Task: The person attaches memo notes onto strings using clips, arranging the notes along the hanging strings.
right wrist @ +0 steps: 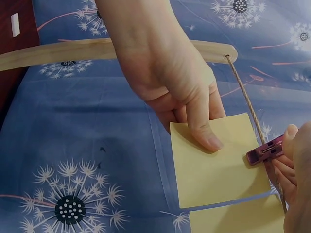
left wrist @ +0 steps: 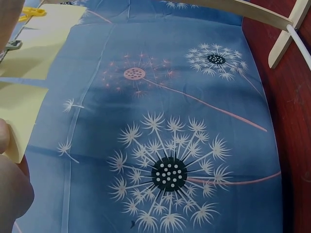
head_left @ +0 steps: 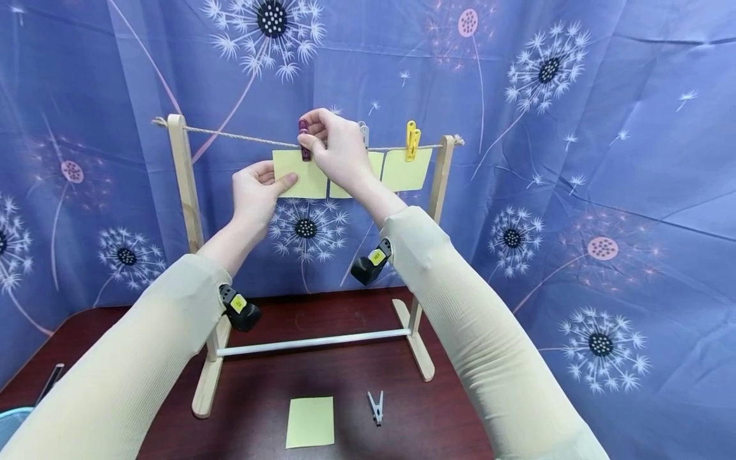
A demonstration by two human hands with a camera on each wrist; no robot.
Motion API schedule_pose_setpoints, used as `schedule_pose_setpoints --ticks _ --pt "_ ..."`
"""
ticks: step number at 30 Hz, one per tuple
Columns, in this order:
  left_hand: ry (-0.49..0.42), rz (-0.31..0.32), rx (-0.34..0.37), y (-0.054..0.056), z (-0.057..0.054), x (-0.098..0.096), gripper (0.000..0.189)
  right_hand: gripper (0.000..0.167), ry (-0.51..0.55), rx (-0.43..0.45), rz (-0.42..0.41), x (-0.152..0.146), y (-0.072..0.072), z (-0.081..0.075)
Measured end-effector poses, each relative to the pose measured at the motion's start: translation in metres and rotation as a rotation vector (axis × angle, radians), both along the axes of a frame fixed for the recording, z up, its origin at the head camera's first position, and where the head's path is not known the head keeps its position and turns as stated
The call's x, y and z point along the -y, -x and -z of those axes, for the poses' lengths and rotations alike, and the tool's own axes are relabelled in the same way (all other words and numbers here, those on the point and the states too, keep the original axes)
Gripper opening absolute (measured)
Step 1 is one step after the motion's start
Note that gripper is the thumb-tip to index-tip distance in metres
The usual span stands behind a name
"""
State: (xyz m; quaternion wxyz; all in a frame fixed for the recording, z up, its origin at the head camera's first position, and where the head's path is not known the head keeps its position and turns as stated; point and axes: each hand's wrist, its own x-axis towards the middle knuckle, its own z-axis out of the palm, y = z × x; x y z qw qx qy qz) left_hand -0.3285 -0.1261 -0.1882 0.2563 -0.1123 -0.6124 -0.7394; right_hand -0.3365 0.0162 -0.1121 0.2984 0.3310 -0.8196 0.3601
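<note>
My left hand (head_left: 253,195) pinches the left edge of a yellow paper note (head_left: 307,183), thumb in front and fingers behind. At the note's top edge, my right hand (head_left: 345,150) grips a dark red clothespin (head_left: 304,142) between thumb and fingers. In the right wrist view the clothespin (right wrist: 264,151) overlaps both the note (right wrist: 218,174) and the rope (right wrist: 247,97). Further right along the rope, a second note (head_left: 375,164) hangs by a pale grey clothespin (head_left: 364,132), partly behind my right hand. A third note (head_left: 404,174) hangs from a yellow clothespin (head_left: 412,142).
The rope is strung between two wooden posts (head_left: 185,179), joined low down by a white rod (head_left: 313,343). A loose yellow note (head_left: 310,423) and a grey clothespin (head_left: 375,407) lie on the dark red table (head_left: 259,390). A blue-rimmed container (head_left: 14,414) stands at the left edge.
</note>
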Motion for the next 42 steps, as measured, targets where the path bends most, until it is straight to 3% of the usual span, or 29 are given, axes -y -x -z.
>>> schedule_pose_setpoints --ticks 8,16,27,35,42 --pt "0.006 -0.007 0.002 0.000 0.001 0.001 0.035 0.028 0.001 0.006 -0.028 0.001 -0.003 0.001" --pt "0.017 -0.011 0.014 -0.002 0.001 0.000 0.040 0.037 -0.034 -0.026 0.010 0.001 -0.004 0.003" --pt "0.051 -0.023 -0.001 -0.004 0.002 0.000 0.043 0.039 -0.003 -0.065 0.042 -0.001 -0.007 0.002" --pt "0.049 -0.002 0.004 -0.004 0.009 -0.001 0.044 0.040 0.033 -0.158 0.068 -0.005 -0.015 0.008" --pt "0.051 -0.008 0.004 -0.003 0.017 0.001 0.042 0.034 0.138 -0.276 -0.016 -0.010 -0.020 0.018"
